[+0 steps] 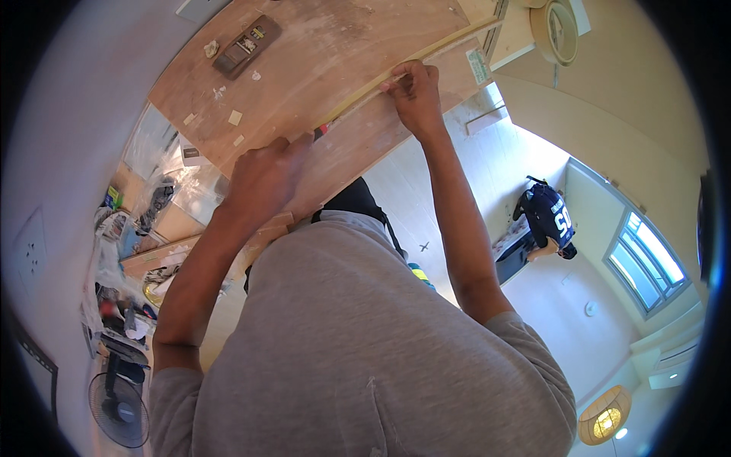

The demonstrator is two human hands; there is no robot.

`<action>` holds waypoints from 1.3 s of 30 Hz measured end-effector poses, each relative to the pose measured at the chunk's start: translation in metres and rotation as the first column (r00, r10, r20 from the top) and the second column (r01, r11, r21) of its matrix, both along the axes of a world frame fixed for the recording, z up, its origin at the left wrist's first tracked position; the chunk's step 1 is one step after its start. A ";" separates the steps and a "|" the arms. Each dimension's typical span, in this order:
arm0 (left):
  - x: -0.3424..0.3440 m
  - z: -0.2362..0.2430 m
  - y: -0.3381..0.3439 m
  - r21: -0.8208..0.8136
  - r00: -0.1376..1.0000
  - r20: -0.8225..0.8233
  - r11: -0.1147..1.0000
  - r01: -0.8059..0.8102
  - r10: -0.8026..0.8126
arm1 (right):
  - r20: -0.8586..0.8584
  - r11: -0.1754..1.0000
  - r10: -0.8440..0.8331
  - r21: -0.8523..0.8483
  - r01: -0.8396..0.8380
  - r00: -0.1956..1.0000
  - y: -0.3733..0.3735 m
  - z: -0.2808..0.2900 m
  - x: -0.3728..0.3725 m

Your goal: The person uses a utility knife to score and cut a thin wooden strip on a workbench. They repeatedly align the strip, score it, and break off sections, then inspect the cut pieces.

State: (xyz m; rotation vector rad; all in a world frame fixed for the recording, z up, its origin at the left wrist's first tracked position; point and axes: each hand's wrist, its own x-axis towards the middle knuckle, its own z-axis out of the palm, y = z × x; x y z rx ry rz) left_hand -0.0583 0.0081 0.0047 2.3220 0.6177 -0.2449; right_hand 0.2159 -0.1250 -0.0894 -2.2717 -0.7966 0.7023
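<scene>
A long, thin, pale wood strip (352, 97) lies along the near side of a large plywood board (320, 53). My right hand (415, 95) is closed in a pinch on the strip, thumb and fingertips together at its edge. Lower down and to the left, my left hand (266, 174) is closed and slightly blurred over the board's near edge. A small red and black tool (320, 132) shows at its fingertips; its kind is hidden by the hand. Farther off on the board rests a dark wooden hand plane (247, 47), with wood shavings and small chips around it.
Plastic sheeting, bags and loose gear (114, 236) crowd the floor at left, with a black fan (119, 410) below. A person in a dark jersey (544, 217) bends down at right near a window (647, 259). A round roll (554, 32) sits beyond the board's far right corner.
</scene>
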 end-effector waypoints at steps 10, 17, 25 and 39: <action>-0.025 0.002 -0.007 0.049 0.999 0.021 0.998 -0.037 0.036 | 0.032 0.996 0.038 0.083 -0.040 0.999 -0.005 -0.005 0.002; 0.015 -0.005 -0.013 0.141 1.000 -0.020 0.990 0.012 -0.010 | 0.014 0.969 -0.117 0.220 0.111 0.993 -0.004 0.010 -0.002; 0.033 0.004 -0.020 0.175 0.999 -0.029 0.984 0.017 -0.012 | 0.092 0.999 0.046 -0.028 -0.044 0.995 0.001 0.013 -0.026; 0.023 -0.014 -0.019 0.171 0.990 0.139 0.985 -0.010 -0.014 | 0.046 0.986 0.074 -0.152 -0.066 0.996 0.005 0.014 -0.021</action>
